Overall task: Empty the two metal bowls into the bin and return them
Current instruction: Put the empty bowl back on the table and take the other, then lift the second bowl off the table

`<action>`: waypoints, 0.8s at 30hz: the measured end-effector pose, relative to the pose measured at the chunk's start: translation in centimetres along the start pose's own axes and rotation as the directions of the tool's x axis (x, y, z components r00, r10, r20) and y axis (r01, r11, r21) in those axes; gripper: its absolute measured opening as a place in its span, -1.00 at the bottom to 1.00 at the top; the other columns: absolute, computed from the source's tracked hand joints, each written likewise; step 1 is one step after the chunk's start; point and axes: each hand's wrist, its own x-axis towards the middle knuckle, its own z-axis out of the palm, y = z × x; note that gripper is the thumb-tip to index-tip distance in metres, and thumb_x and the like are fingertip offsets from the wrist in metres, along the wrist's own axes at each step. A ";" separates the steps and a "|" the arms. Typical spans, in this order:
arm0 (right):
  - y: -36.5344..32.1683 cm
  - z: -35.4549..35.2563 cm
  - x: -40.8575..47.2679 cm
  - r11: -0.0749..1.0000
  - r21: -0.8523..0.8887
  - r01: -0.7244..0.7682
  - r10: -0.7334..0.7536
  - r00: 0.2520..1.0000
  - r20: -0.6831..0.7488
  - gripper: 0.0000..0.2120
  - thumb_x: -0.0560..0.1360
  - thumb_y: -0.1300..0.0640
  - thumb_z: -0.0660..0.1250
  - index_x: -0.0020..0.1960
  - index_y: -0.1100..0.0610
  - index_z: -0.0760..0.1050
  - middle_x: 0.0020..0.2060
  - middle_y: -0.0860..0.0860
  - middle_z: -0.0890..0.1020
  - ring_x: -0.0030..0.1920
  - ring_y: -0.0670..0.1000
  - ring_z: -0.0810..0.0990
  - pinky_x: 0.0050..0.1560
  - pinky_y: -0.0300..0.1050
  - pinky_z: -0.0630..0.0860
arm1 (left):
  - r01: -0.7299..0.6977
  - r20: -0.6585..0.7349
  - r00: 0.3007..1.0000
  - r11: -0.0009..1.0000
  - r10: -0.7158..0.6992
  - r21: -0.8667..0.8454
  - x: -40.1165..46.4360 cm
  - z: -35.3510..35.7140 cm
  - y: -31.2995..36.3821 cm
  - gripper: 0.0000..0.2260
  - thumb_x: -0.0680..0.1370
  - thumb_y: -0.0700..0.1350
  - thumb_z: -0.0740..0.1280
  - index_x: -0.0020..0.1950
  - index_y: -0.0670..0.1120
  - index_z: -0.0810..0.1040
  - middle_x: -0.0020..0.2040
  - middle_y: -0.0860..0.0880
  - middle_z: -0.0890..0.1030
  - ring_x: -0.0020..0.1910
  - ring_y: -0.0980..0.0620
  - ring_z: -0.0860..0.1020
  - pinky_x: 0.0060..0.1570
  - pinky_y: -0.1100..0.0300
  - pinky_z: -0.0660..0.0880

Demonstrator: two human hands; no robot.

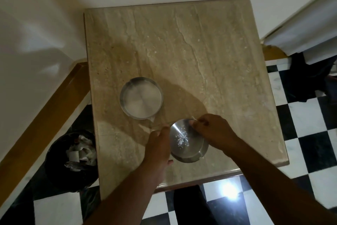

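Both hands, left hand (158,144) and right hand (211,128), grasp the near metal bowl (186,140), shiny, flecked with white crumbs, at the marble table's (200,42) near edge. The second bowl (140,98) stands just behind, ungripped; the bin (73,157) sits left on the floor.

near bowl (187,140) rim hidden by left hand (158,144)

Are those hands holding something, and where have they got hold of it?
Both hands hold the nearer metal bowl by its rim: the left hand on its left edge, the right hand pinching the far edge.
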 end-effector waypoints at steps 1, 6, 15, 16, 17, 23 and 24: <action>0.2 0.4 -0.2 1.000 0.003 0.017 -0.017 1.000 0.006 -0.70 0.53 -0.10 0.29 -0.06 0.12 0.62 -0.19 0.05 0.66 -0.19 0.00 0.62 -0.19 -0.14 0.49 | 0.002 0.015 1.000 1.000 -0.002 0.001 0.1 0.2 -0.1 -0.64 0.56 0.14 0.25 0.31 0.05 0.51 0.26 -0.09 0.59 0.16 -0.12 0.56 -0.16 0.06 0.54; 1.0 1.5 0.0 0.995 -0.071 0.066 -0.069 0.997 -0.033 -0.80 0.54 0.08 0.24 0.04 0.16 0.57 -0.10 0.12 0.62 -0.21 0.02 0.55 -0.36 -0.33 0.34 | -0.005 0.057 0.998 0.998 0.008 -0.060 0.2 0.2 0.2 -0.70 0.59 0.03 0.24 0.30 0.04 0.54 0.24 -0.08 0.62 0.16 -0.11 0.59 -0.23 0.11 0.55; -1.9 2.3 -1.2 0.967 -0.163 0.195 -0.200 0.980 -0.016 -0.75 0.60 0.15 0.17 0.17 0.17 0.55 0.03 0.15 0.59 -0.02 0.08 0.56 -0.12 -0.21 0.35 | 0.072 -0.029 0.997 0.995 -0.075 -0.076 -0.4 -3.1 1.3 -0.70 0.59 0.08 0.23 0.23 -0.03 0.56 0.16 -0.11 0.61 0.08 -0.11 0.58 -0.15 0.06 0.56; -2.7 2.5 -1.6 0.959 -0.182 0.219 -0.225 0.974 -0.011 -0.76 0.60 0.15 0.17 0.18 0.16 0.54 0.04 0.14 0.58 -0.01 0.08 0.55 -0.10 -0.22 0.35 | 0.071 -0.034 0.997 0.994 -0.075 -0.087 -0.6 -4.0 1.4 -0.70 0.59 0.07 0.25 0.23 -0.04 0.55 0.16 -0.12 0.60 0.06 -0.11 0.57 -0.17 0.06 0.54; -3.7 2.9 -1.9 0.949 -0.200 0.245 -0.250 0.968 -0.001 -0.76 0.60 0.14 0.16 0.16 0.16 0.53 0.03 0.13 0.57 -0.02 0.06 0.54 -0.10 -0.22 0.36 | 0.069 -0.035 0.997 0.992 -0.072 -0.102 -0.8 -5.2 1.4 -0.70 0.59 0.05 0.26 0.24 -0.05 0.55 0.16 -0.13 0.59 0.06 -0.12 0.57 -0.19 0.06 0.53; -9.9 6.6 -3.4 0.889 -0.267 0.371 -0.363 0.928 0.081 -0.88 0.55 0.15 0.19 -0.10 0.13 0.48 -0.10 0.08 0.57 -0.20 -0.01 0.50 -0.37 -0.38 0.22 | 0.124 -0.055 0.990 0.983 -0.133 -0.137 -0.9 -13.4 0.6 -0.70 0.60 0.03 0.32 0.27 -0.09 0.53 0.13 -0.18 0.61 0.02 -0.16 0.59 -0.18 0.01 0.57; -11.0 7.4 -3.7 0.879 -0.273 0.391 -0.380 0.920 0.096 -0.88 0.55 0.16 0.18 -0.11 0.13 0.47 -0.10 0.09 0.57 -0.20 0.01 0.51 -0.35 -0.37 0.25 | 0.133 -0.049 0.989 0.980 -0.141 -0.147 -0.7 -14.8 0.3 -0.68 0.60 0.05 0.32 0.27 -0.09 0.54 0.10 -0.17 0.63 -0.03 -0.15 0.60 -0.18 0.01 0.57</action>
